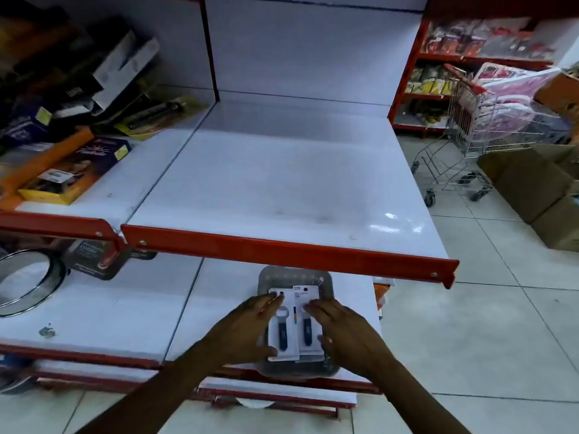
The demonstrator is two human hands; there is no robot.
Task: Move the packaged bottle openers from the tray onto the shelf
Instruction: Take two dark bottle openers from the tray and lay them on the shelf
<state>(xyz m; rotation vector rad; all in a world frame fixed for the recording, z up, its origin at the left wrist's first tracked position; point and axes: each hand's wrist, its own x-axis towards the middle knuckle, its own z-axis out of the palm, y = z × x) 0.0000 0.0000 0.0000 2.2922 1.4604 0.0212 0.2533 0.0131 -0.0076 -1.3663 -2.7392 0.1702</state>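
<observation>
Reaching in, I've both hands flat, fingers spread, flanking openers lying lengthwise in tray; nothing gripped.

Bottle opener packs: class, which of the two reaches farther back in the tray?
The right pack, under the right hand; the left pack's top edge sits lower.
</observation>
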